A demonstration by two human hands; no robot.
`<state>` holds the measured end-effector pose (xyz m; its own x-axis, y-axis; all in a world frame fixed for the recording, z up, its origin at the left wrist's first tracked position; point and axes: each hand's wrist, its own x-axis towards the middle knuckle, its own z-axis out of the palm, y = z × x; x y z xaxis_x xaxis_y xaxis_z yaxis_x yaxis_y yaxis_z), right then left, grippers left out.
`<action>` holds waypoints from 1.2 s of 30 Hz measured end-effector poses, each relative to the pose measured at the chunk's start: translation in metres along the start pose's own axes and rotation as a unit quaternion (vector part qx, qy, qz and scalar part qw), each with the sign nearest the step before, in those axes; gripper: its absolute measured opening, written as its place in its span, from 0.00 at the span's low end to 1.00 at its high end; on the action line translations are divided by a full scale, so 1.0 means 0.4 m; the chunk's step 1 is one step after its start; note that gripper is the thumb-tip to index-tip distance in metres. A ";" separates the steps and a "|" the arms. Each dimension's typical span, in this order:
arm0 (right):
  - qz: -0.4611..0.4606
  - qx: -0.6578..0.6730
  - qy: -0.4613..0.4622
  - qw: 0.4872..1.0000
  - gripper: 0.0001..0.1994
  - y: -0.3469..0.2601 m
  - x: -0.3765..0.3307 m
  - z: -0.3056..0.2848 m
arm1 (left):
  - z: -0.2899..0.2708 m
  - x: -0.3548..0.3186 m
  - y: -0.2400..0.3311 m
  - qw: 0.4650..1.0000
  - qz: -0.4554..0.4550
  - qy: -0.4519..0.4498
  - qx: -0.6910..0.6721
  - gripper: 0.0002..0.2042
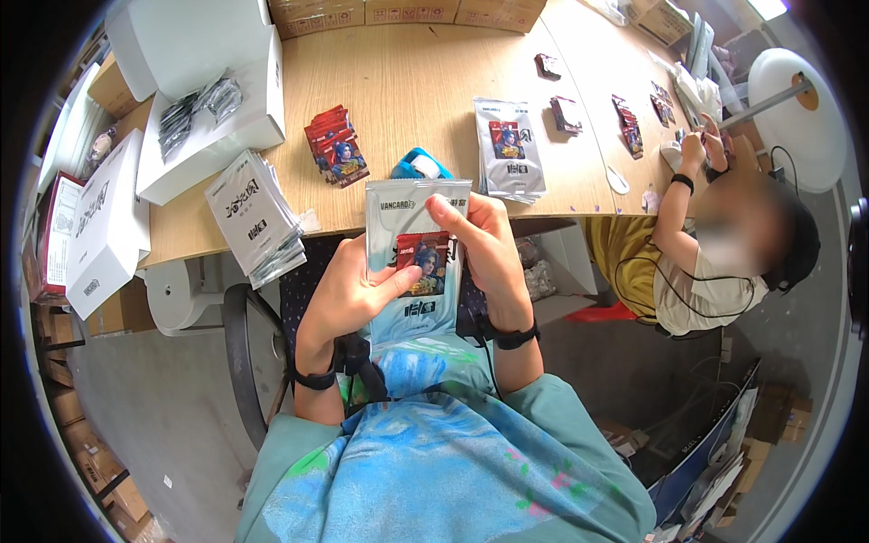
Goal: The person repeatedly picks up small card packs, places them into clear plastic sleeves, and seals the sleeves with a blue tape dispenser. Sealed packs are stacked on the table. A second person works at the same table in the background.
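Observation:
My left hand (348, 294) and my right hand (484, 249) hold one silvery foil pouch (405, 208) upright in front of my chest. A red trading card with a blue-haired figure (425, 261) shows at the pouch's clear middle, and my left thumb lies across its lower part. My right fingers curl over the pouch's top right corner. Both wrists wear black bands. On the wooden table (407, 81) beyond lie a fanned stack of red cards (337, 149), a pile of filled pouches (509, 149) and a stack of pouches (258, 217) at the near left edge.
White boxes (109, 217) stand at the table's left, one holding dark packets (195, 109). A blue tape dispenser (421, 166) sits just past the held pouch. At the right a seated person (715, 244) handles cards near more small card stacks (629, 127). Cardboard boxes line the floor.

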<state>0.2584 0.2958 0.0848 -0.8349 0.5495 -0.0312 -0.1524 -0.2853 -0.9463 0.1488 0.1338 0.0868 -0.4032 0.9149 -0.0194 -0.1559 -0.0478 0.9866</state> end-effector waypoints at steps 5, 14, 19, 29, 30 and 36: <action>0.024 -0.058 -0.036 0.997 0.19 -0.018 -0.017 0.000 | 0.001 0.011 -0.012 1.000 0.004 0.012 -0.001 0.19; -0.023 -0.102 -0.023 0.994 0.14 0.029 -0.043 -0.051 | -0.003 0.029 -0.032 0.981 0.077 0.176 0.040 0.16; -0.044 -0.080 0.092 0.992 0.13 0.002 -0.020 -0.101 | -0.012 0.049 -0.051 0.984 0.063 0.160 -0.045 0.15; -0.109 -0.378 0.368 0.843 0.20 -0.001 0.093 -0.271 | -0.080 -0.007 -0.024 0.955 0.114 0.263 0.073 0.10; -0.095 -0.438 0.390 0.804 0.20 0.006 0.107 -0.280 | -0.099 -0.018 -0.018 0.944 0.112 0.295 0.095 0.10; -0.110 -0.570 0.450 0.679 0.22 0.062 0.133 -0.307 | -0.327 -0.080 -0.066 0.847 0.168 0.473 0.175 0.15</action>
<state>0.2752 0.4145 0.0202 -0.1189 0.8839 0.4522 0.7147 0.3924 -0.5790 0.0480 0.0534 0.0401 -0.9396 0.1355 0.3143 0.3212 0.0323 0.9465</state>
